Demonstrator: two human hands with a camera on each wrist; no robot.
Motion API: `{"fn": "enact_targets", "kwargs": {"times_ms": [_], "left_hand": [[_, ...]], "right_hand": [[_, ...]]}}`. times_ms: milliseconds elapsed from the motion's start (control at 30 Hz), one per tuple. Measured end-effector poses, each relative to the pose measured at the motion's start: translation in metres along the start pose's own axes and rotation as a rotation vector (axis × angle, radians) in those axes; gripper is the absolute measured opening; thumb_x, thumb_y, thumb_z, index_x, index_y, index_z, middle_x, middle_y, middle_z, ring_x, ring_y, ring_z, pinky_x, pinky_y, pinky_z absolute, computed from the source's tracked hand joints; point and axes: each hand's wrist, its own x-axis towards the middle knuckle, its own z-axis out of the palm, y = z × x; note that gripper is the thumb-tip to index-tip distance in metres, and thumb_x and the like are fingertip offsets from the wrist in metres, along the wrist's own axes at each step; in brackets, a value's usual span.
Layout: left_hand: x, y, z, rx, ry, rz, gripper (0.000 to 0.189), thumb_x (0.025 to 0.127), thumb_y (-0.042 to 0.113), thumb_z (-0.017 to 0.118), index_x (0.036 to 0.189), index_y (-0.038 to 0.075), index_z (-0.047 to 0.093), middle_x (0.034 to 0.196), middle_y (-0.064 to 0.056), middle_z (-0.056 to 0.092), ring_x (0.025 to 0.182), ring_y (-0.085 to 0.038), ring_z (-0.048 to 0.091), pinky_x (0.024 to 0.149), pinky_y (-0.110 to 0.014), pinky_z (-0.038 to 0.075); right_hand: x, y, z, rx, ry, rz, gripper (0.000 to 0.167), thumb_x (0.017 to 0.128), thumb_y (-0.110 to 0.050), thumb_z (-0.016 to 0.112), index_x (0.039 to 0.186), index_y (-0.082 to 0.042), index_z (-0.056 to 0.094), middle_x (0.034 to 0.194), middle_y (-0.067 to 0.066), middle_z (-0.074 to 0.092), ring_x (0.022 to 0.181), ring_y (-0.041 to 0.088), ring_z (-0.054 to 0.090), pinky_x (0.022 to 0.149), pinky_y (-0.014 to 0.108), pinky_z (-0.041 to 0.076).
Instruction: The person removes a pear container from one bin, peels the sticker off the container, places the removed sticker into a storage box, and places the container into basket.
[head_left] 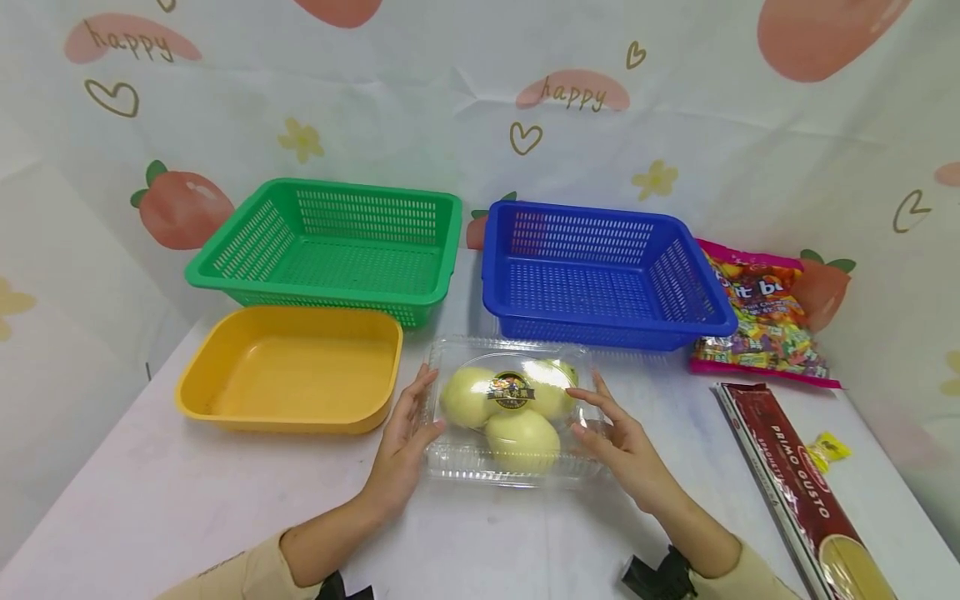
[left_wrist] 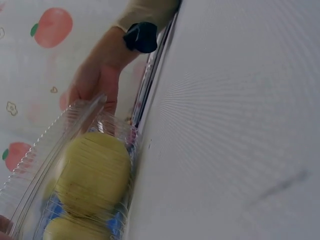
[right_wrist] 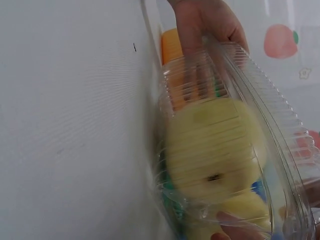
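Observation:
A clear plastic clamshell box (head_left: 450, 460) with a ridged rim lies in front of me, its lid down. Inside are three round, pale yellow-green fruits (head_left: 523, 442), and a dark round sticker (head_left: 511, 390) marks the lid. My left hand (head_left: 397, 458) grips the box's left side, thumb near the front corner. On the opposite side my right hand (head_left: 630, 457) holds it, with fingertips over the lid's edge. The left wrist view shows the right hand (left_wrist: 97, 85) at the far end of the box; the right wrist view shows the left hand (right_wrist: 207, 25) likewise.
Behind the box stand a green basket (head_left: 442, 292) and a blue basket (head_left: 600, 336). A yellow tub (head_left: 288, 423) sits left. At right lie a candy bag (head_left: 765, 325), a dark red spaghetti pack (head_left: 798, 475) and a small yellow-wrapped candy (head_left: 828, 451). A printed cloth (head_left: 420, 100) hangs behind.

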Motion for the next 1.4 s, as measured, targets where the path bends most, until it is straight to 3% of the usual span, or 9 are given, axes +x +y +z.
{"fn": "enact_targets", "kwargs": {"times_ms": [133, 300, 400, 567, 833, 1000, 1233, 1400], "left_hand": [[-0.001, -0.001, -0.001, 0.001, 0.014, -0.007, 0.057, 0.089, -0.003, 0.044, 0.143, 0.003, 0.027, 0.158, -0.008, 0.009, 0.146, -0.025, 0.007, 0.117, -0.043, 0.006], [-0.001, -0.001, -0.001, 0.000, 0.036, -0.004, 0.057, 0.088, -0.005, 0.044, 0.142, 0.004, 0.030, 0.157, -0.009, 0.011, 0.145, -0.028, 0.009, 0.116, -0.054, 0.006], [-0.001, -0.001, -0.001, -0.003, 0.043, -0.006, 0.056, 0.088, -0.004, 0.045, 0.142, 0.004, 0.030, 0.157, -0.010, 0.012, 0.145, -0.030, 0.011, 0.115, -0.056, 0.007], [-0.001, -0.001, -0.003, -0.003, 0.051, -0.012, 0.056, 0.088, -0.003, 0.046, 0.142, 0.004, 0.031, 0.157, -0.009, 0.012, 0.145, -0.029, 0.010, 0.116, -0.055, 0.007], [-0.002, -0.001, -0.001, -0.009, 0.057, -0.008, 0.055, 0.088, -0.004, 0.046, 0.141, 0.001, 0.031, 0.157, -0.011, 0.014, 0.145, -0.030, 0.011, 0.116, -0.054, 0.007], [-0.001, -0.002, 0.000, -0.009, 0.044, -0.001, 0.056, 0.088, -0.003, 0.046, 0.141, 0.000, 0.031, 0.157, -0.011, 0.014, 0.144, -0.031, 0.012, 0.115, -0.055, 0.008], [0.000, -0.001, 0.001, -0.015, 0.050, -0.027, 0.057, 0.088, -0.003, 0.046, 0.142, 0.003, 0.030, 0.157, -0.007, 0.014, 0.145, -0.025, 0.009, 0.117, -0.051, 0.008], [0.000, -0.001, 0.002, -0.027, 0.037, -0.037, 0.056, 0.088, -0.003, 0.046, 0.142, 0.003, 0.029, 0.157, -0.007, 0.012, 0.146, -0.023, 0.007, 0.117, -0.049, 0.007]], "right_hand": [[0.001, 0.000, 0.001, -0.032, -0.005, -0.005, 0.045, 0.096, -0.010, 0.048, 0.138, 0.000, 0.037, 0.157, 0.012, -0.011, 0.104, 0.009, 0.060, 0.078, 0.030, 0.057], [0.003, -0.006, -0.004, -0.180, -0.019, 0.017, 0.048, 0.095, -0.015, 0.051, 0.141, -0.010, 0.038, 0.158, 0.014, -0.003, 0.118, 0.045, 0.050, 0.085, 0.044, 0.054], [0.005, -0.014, -0.010, -0.289, -0.040, 0.026, 0.055, 0.094, -0.019, 0.054, 0.145, -0.018, 0.033, 0.157, 0.016, 0.005, 0.126, 0.054, 0.037, 0.091, 0.054, 0.048], [0.014, -0.032, -0.023, -0.437, -0.079, -0.034, 0.062, 0.092, -0.020, 0.058, 0.147, -0.019, 0.030, 0.156, 0.019, 0.010, 0.138, 0.048, 0.016, 0.102, 0.061, 0.034], [0.032, -0.063, -0.027, -0.580, -0.100, -0.124, 0.042, 0.090, -0.021, 0.061, 0.129, -0.010, 0.053, 0.153, 0.017, 0.024, 0.138, 0.044, 0.022, 0.103, 0.067, 0.026], [0.044, -0.083, -0.021, -0.655, -0.141, -0.187, 0.040, 0.088, -0.021, 0.063, 0.125, -0.009, 0.057, 0.151, 0.015, 0.029, 0.138, 0.043, 0.023, 0.100, 0.069, 0.028], [0.065, -0.108, -0.006, -0.725, -0.203, -0.244, 0.041, 0.085, -0.023, 0.067, 0.124, -0.012, 0.060, 0.149, 0.011, 0.036, 0.138, 0.037, 0.029, 0.103, 0.062, 0.034], [0.080, -0.112, 0.003, -0.768, -0.277, -0.243, 0.044, 0.083, -0.020, 0.069, 0.124, -0.008, 0.060, 0.145, 0.014, 0.041, 0.135, 0.036, 0.035, 0.102, 0.055, 0.040]]}}
